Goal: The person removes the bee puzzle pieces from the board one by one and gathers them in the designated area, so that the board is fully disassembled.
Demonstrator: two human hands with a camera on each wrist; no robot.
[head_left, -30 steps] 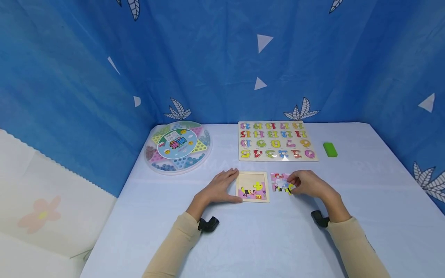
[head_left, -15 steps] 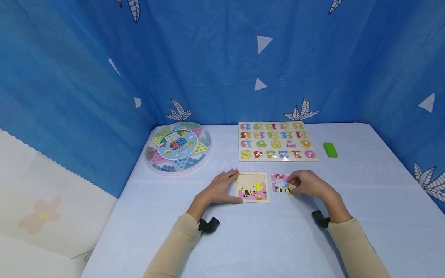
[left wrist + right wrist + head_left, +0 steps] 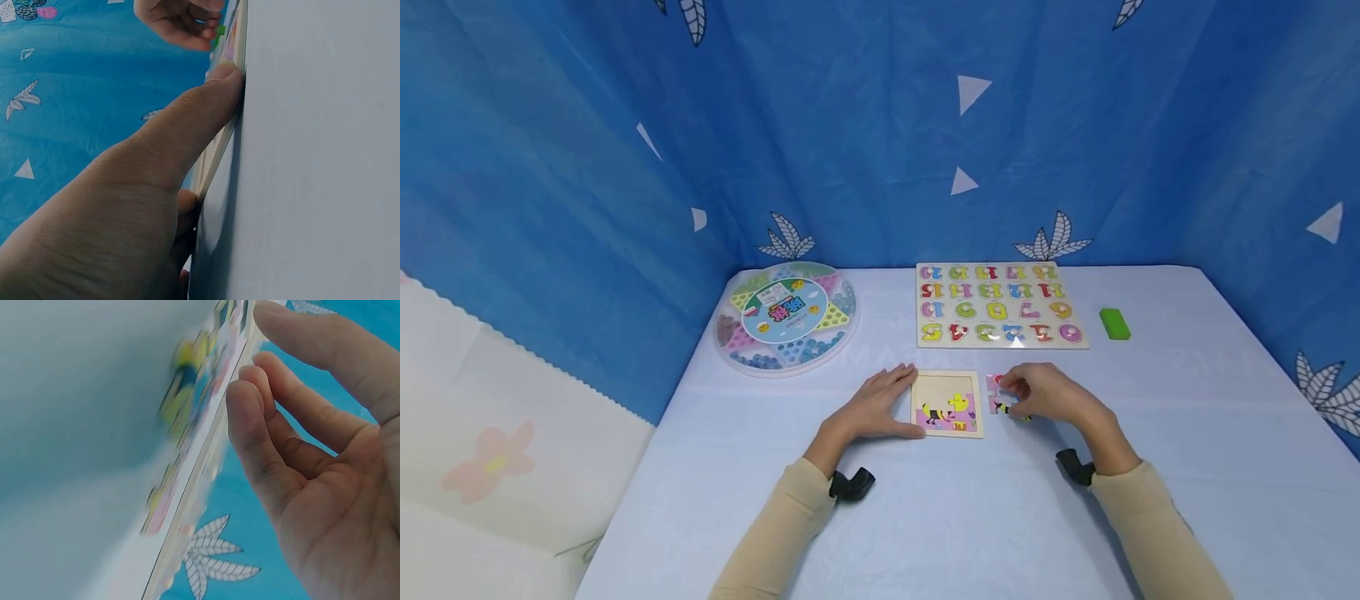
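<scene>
Left hand, fingers wide, braces frame, well inside tabletop edges. Right hand, fingers half-bent, nothing seen held, over loose pieces right of frame. Careless brush could scatter pieces; slack left hand, shift frame. One frame; loose pieces part-hidden, uncountable. Toward far edge: one box, one board, one block.

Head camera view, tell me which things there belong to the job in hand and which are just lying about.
Likely part of the job:
wooden frame, with the left hand touching it
puzzle pieces, some set in the frame, some loose beside it under the right hand

Apparently just lying about:
round marble game
number board
green block
</scene>
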